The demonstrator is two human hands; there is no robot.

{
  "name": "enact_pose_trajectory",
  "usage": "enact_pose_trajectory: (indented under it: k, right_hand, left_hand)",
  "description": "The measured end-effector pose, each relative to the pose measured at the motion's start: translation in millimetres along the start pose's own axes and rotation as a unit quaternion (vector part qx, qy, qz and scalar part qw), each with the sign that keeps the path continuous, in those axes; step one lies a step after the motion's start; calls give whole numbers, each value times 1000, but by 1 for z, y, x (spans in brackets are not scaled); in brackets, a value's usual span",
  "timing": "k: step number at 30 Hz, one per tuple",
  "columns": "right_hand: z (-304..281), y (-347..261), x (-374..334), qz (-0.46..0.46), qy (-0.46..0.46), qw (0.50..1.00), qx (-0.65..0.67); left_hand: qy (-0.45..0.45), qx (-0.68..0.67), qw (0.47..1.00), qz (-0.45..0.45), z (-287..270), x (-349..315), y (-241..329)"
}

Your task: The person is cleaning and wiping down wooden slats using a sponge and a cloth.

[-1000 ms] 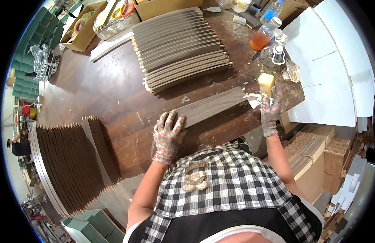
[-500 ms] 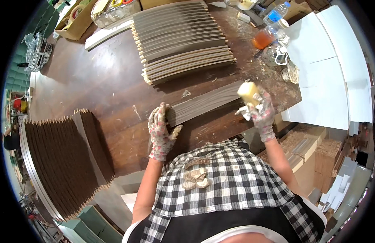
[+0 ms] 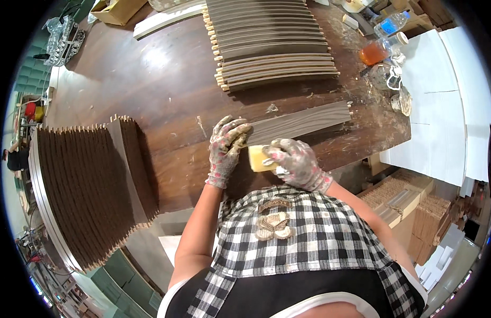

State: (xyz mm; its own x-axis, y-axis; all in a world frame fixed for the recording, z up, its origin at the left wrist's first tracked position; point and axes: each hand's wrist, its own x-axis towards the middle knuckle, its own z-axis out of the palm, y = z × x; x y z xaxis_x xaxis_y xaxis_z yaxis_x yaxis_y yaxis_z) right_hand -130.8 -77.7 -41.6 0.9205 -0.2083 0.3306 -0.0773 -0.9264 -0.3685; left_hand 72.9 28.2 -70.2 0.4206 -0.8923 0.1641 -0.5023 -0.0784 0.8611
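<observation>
Head view: grey-brown board (image 3: 309, 121) lying on the dark table (image 3: 134, 95), worked at its left end.
The left hand (image 3: 227, 149), gloved, is closed on the board's left end. The right hand (image 3: 298, 163), also gloved, is on the near side of the board and grips a yellow block (image 3: 259, 160); a white scrap (image 3: 281, 170) shows at its fingers. Contact between block and board cannot be determined. Beyond the board, apart from it, lies a row of similar boards (image 3: 272, 47) with pale pegs at the ends. Well to the board's left stands a dark stack (image 3: 86, 180). Beyond the board's right end lies a bottle of orange liquid (image 3: 375, 52).
</observation>
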Motion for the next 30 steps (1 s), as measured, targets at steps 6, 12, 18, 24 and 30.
enact_pose_trajectory:
  k: [6,12,18,24,30]
  right_hand:
    - [-23,4,-26,146,52,988,-13]
    - [-11,2,-13,119,11,991,53]
    - [-51,54,-78,313,95,945,-5]
    - [-76,89,-115,422,207,877,-102]
    - [-67,78,-109,320,168,926,-105]
  left_hand:
    - [2,4,1000,7,2,3,3]
    - [33,-1,999,-19,4,0,2]
    - [16,1,1000,-22,2,-1,-1]
    - [28,-11,999,-25,-1,-3,-4]
    - [29,-18,999,-28,-1,-6,-8]
